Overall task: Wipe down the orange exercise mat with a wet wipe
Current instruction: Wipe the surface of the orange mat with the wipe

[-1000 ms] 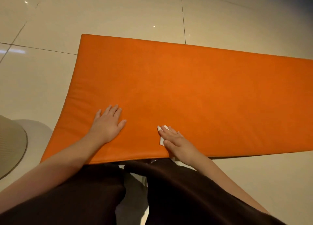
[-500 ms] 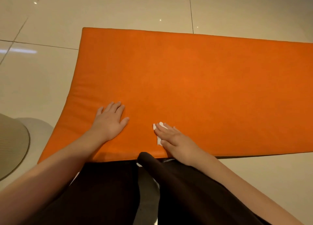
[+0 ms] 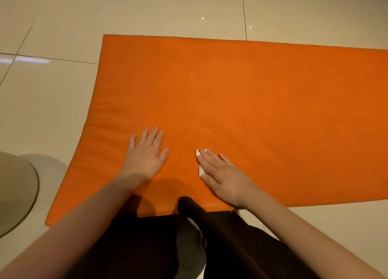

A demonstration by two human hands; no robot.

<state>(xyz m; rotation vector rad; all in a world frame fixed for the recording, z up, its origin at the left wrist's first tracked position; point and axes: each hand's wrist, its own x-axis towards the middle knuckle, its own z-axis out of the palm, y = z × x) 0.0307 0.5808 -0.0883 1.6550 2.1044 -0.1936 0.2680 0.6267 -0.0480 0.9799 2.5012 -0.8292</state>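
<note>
One orange mat (image 3: 252, 100) spread on a tiled floor (image 3: 147, 9), left hand (image 3: 144, 156) flat near its front edge, fingers straight, holding nothing, right hand (image 3: 222, 173) near it, straight fingers pressing a white wipe (image 3: 201, 170) onto the mat.

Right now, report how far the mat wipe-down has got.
Done: cannot tell; the orange mat shows no wet streaks marking wiped areas. In hand: the right hand presses the wet wipe flat on the mat near its front edge, while the left hand rests flat beside it, bracing. Left: judging by the wipe's position, likely the broad far and right-hand stretches of the mat.
</note>
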